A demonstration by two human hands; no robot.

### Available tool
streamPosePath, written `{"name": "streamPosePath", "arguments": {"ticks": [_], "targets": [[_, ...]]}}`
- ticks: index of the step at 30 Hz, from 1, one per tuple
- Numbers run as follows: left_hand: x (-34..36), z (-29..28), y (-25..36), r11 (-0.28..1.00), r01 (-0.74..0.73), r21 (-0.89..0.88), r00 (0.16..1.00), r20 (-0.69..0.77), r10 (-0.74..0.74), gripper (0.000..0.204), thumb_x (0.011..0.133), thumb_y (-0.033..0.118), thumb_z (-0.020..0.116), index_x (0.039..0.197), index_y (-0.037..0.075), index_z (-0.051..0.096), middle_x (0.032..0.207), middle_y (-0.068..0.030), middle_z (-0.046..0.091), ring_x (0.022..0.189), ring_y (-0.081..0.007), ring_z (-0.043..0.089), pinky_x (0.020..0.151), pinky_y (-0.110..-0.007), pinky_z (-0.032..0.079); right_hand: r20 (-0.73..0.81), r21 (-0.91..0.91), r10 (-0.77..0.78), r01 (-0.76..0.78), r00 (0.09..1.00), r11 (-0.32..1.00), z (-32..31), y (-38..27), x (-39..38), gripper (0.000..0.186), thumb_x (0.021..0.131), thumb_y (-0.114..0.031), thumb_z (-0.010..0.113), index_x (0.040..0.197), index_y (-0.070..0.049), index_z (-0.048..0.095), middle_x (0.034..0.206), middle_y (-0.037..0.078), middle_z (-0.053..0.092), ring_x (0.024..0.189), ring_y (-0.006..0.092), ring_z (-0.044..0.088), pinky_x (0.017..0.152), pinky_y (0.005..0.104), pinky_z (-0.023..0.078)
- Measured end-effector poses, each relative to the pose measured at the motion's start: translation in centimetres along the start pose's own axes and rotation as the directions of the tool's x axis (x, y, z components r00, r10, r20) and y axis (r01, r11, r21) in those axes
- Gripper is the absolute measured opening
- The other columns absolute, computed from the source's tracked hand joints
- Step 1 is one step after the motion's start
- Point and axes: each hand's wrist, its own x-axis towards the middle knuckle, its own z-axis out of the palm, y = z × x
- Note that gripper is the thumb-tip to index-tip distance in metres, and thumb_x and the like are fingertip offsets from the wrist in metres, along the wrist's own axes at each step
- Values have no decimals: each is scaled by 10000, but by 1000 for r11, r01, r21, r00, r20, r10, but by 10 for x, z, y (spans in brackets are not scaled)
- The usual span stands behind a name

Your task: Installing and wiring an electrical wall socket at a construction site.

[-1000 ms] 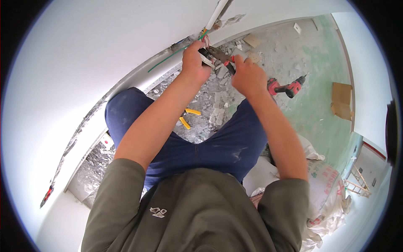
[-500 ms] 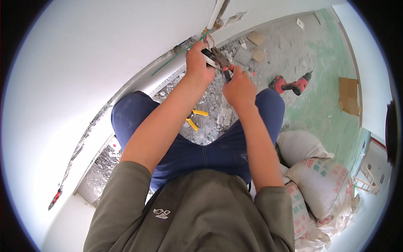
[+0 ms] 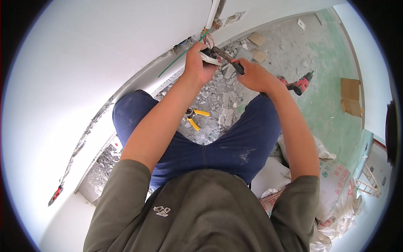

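Note:
My left hand (image 3: pixel 196 67) is closed round a white faceplate with a black back (image 3: pixel 211 59), perhaps a wall socket or switch. Red and other coloured wires (image 3: pixel 209 40) run from the wall gap down to its back. A green wire (image 3: pixel 172 64) sticks out to the left behind my hand. In my right hand (image 3: pixel 257 76) are pliers (image 3: pixel 228 58) with dark jaws and red-and-black handles. Their jaws point left and reach the black back of the faceplate; what they grip there is too small to tell.
Yellow-handled pliers (image 3: pixel 197 119) lie on rubble between my knees. A red-and-black cordless drill (image 3: pixel 302 84) lies to the right, with cardboard (image 3: pixel 351 96) beyond. Full sacks (image 3: pixel 336 189) are piled at my right side. A white wall (image 3: pixel 105 50) rises on the left.
My right hand and forearm have swung outward to the right, turning the pliers from steep to nearly sideways. The faceplate has tilted slightly in my left hand. My right knee has shifted.

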Motion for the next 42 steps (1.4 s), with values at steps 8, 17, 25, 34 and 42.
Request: {"name": "streamPosePath", "arguments": {"ticks": [8,17,25,34,42], "targets": [[2,-2,3,998,54,-31,998,22,-53,227,827,159,565,1004,25,517,928,-122,477,809,-256,475,795,-456,462,-156,-151,-82,58,984,987,-3,0,0,330,837,-199,591,1118,-30,550,968,254,646,981,415,621,838,487,477],[-1,-2,6,998,68,19,997,26,-68,227,812,155,566,1000,34,530,909,-111,502,816,-253,483,793,-449,456,-107,-229,-73,47,992,972,-1,-6,4,329,844,-191,561,1109,-7,497,1022,251,633,1020,412,602,868,492,463],[1,-1,7,994,104,-28,995,3,-104,189,808,155,551,968,70,495,861,-111,513,736,-262,506,694,-437,461,-106,-199,-41,20,994,980,3,-11,2,306,821,-167,582,1082,-21,518,970,238,654,921,432,628,801,516,482],[0,12,-1,983,-60,173,982,-167,90,112,808,140,553,915,115,528,792,-53,504,707,-215,513,563,-405,392,-369,-241,72,-171,927,955,37,-27,-5,276,826,-163,580,1078,-53,551,918,232,659,860,401,670,739,494,538],[15,5,-4,975,-149,166,971,-162,176,54,791,116,571,832,112,536,797,-31,517,669,-201,508,530,-411,362,-462,-75,211,-275,862,959,72,-45,-6,239,823,-133,540,1040,-34,533,907,253,636,815,411,673,709,501,540]]}}
